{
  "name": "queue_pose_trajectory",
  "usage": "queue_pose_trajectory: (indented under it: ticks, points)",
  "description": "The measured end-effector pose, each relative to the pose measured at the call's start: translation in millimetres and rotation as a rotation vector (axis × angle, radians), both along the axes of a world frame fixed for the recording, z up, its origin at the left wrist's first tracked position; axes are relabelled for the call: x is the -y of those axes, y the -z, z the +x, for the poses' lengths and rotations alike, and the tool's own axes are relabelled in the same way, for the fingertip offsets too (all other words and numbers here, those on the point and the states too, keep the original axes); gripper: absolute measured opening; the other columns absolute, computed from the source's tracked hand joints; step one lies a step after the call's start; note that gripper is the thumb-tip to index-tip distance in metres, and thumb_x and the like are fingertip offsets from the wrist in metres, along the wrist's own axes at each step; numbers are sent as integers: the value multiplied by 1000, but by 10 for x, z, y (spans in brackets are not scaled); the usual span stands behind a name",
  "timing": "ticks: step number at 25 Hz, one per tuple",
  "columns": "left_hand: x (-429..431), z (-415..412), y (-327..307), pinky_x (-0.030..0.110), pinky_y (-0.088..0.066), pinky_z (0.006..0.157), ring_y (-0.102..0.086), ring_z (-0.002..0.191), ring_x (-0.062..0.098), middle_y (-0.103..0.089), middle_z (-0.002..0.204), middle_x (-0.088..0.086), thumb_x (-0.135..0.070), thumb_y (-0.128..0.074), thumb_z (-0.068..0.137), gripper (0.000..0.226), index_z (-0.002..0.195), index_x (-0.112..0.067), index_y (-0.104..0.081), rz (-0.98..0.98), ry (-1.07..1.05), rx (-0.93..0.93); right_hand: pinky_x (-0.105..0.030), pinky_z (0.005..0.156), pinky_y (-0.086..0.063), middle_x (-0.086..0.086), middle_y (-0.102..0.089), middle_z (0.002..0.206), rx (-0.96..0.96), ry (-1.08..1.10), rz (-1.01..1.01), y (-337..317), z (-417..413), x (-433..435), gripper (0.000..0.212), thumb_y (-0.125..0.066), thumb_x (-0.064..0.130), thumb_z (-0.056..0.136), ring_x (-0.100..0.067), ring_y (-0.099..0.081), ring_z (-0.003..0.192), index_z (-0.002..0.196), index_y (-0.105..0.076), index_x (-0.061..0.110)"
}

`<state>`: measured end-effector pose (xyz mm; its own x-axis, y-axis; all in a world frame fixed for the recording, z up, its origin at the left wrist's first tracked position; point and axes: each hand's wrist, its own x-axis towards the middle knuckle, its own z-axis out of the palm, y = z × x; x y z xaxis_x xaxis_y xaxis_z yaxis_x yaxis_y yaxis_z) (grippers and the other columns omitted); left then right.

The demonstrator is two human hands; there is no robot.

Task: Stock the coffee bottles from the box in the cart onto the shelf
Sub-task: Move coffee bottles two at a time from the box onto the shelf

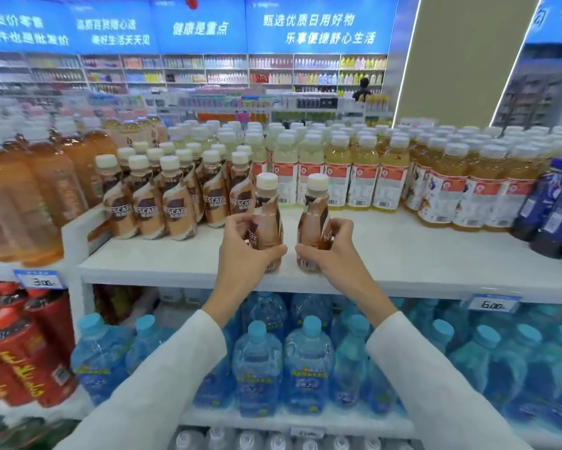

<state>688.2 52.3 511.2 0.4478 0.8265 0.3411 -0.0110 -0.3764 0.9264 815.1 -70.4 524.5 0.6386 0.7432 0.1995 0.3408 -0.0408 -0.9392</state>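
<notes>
Left hand (pixel 240 251) and right hand (pixel 333 251) each gripped one upright coffee bottle (pixel 266 222) (pixel 315 219) at shelf (pixel 403 254) front, right of stocked coffee row (pixel 175 203), probably extending it.

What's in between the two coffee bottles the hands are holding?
Nothing. In the head view, only bare white shelf shows in the narrow gap between the left bottle and the right bottle.

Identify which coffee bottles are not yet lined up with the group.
The two at the shelf front, one in the left hand, one in the right hand; the grouped bottles stand farther back.
</notes>
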Motion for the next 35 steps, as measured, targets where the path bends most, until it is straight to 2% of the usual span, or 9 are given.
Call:
queue_pose_trajectory:
  ticks: [5, 7, 9, 12, 15, 20, 26, 29, 35]
  points:
    - [-60, -87, 62, 16, -43, 90, -54, 108, -10, -53, 119, -26, -20, -92, 67, 94, 142, -36, -36, 13, 89, -89, -32, 96, -50, -2, -41, 134, 131, 116, -66, 122, -48, -57, 83, -84, 39, 77, -12, -52, 115, 132, -24, 23]
    - [-149, -125, 80, 26, -50, 97, -61, 110, -1, -60, 129, -13, -12, -88, 67, 96, 146, -34, -38, -12, 143, -110, -37, 97, -48, -2, -36, 135, 300, 302, -141, 113, -104, -69, 95, -84, 53, 71, -16, -46, 119, 138, -25, 19]
    - [-183, -165, 74, 35, -54, 99, -67, 108, 8, -66, 127, -2, -9, -86, 69, 86, 142, -31, -46, 8, 102, -115, -39, 93, -51, -2, -42, 126, 380, 383, -151, 96, -137, -90, 87, -83, 54, 70, -20, -50, 114, 132, -34, 17]
    - [-77, -154, 41, 23, -52, 86, -64, 100, 5, -65, 114, -10, -26, -92, 66, 76, 131, -31, -54, 119, -36, -167, -33, 96, -50, 3, -53, 122, 236, 207, -94, 81, -61, -82, 65, -81, 29, 79, -14, -56, 108, 132, -44, 19]
    - [28, -93, 63, 27, -50, 85, -57, 100, 10, -52, 109, -7, -43, -93, 60, 71, 116, -27, -53, 175, -176, -181, -36, 109, -45, 9, -59, 128, 120, -35, -92, 70, 61, -19, 58, -69, 8, 88, -8, -57, 115, 137, -44, 27]
    - [26, -98, 120, 18, -45, 83, -52, 102, 7, -47, 118, -6, -49, -90, 63, 78, 125, -22, -51, 147, -154, -170, -29, 96, -51, 12, -64, 122, 143, 37, -35, 146, 73, -11, 63, -87, 28, 74, -6, -61, 110, 127, -53, 30]
    - [32, -144, 202, 26, -52, 91, -59, 105, 8, -55, 116, -7, -39, -88, 71, 70, 133, -23, -59, 151, -150, -120, -34, 108, -48, 14, -64, 127, 91, -89, -58, 157, 125, -38, 61, -80, 16, 83, 0, -60, 116, 137, -53, 28]
    - [48, -137, 207, 29, -53, 94, -60, 107, 7, -57, 114, -8, -35, -88, 72, 68, 133, -26, -59, 139, -146, -86, -23, 97, -51, 16, -63, 126, 105, 1, -4, 185, 26, -53, 69, -88, 30, 74, 2, -61, 111, 134, -53, 27]
    - [-7, -278, 203, 16, -50, 89, -63, 101, -5, -66, 109, -20, -26, -87, 75, 55, 121, -33, -58, 57, -203, -2, -4, 74, -48, 19, -69, 103, 109, 83, 68, 200, -198, -311, 52, -90, 22, 72, 11, -64, 91, 116, -64, 29]
